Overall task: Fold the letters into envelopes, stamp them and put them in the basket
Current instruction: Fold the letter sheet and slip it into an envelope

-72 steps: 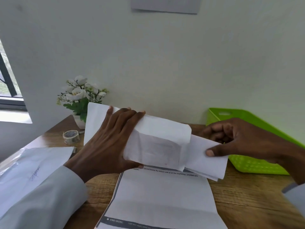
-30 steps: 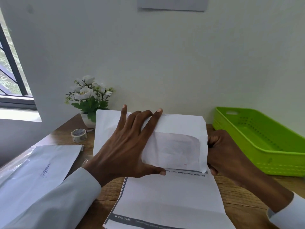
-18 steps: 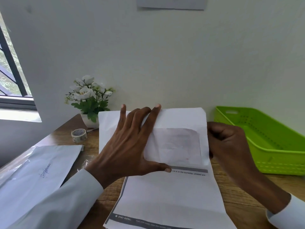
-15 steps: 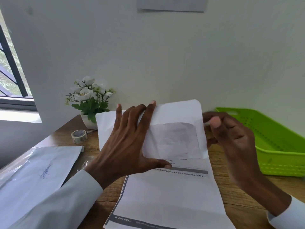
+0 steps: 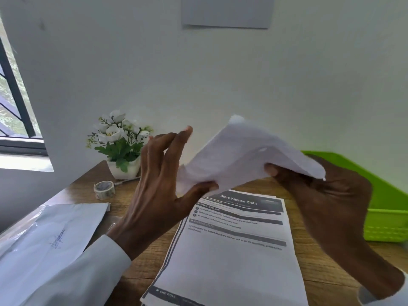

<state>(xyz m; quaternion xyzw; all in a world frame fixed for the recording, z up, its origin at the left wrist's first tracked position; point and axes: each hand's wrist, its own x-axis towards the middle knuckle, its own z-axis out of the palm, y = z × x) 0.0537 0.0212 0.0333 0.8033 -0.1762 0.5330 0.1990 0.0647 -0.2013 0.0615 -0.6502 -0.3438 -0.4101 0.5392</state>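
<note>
So far the task looks early: the white paper envelope (image 5: 247, 157) is raised above the wooden desk (image 5: 326, 263), the bright green plastic basket (image 5: 384, 226) shows nothing inside, and a stack of printed letter sheets (image 5: 229, 250) lies unfolded. Left hand (image 5: 154, 195) pinches the envelope's lower left corner between thumb and loosely spread fingers (image 5: 174, 142), while the right hand (image 5: 331, 206) grips its right edge from beneath.

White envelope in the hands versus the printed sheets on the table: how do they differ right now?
The white paper envelope is lifted, tilted and blurred, pinched by the left hand and right hand. The printed white paper sheets lie flat on the wooden table, untouched. The envelope looks blank; the sheets carry text. Both are white paper.
</note>
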